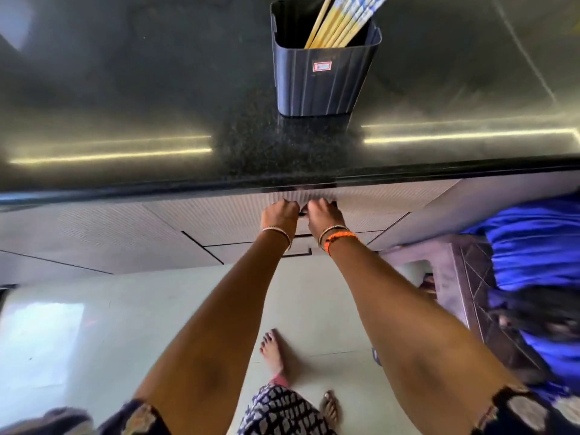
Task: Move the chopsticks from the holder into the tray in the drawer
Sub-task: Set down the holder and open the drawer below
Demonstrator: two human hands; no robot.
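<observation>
A dark ribbed holder (323,70) stands on the black counter (157,120), with several yellow chopsticks (339,23) leaning out of it to the upper right. Below the counter edge is a closed pale drawer front (232,215) with a dark handle (303,213). My left hand (279,215) and my right hand (324,216) sit side by side, both curled around that handle. The drawer's inside and any tray are hidden.
More drawer fronts (282,249) lie below the top one. A person in blue (539,246) is at the right beside a purple stool (464,277). My bare feet (276,356) stand on the pale floor (94,324).
</observation>
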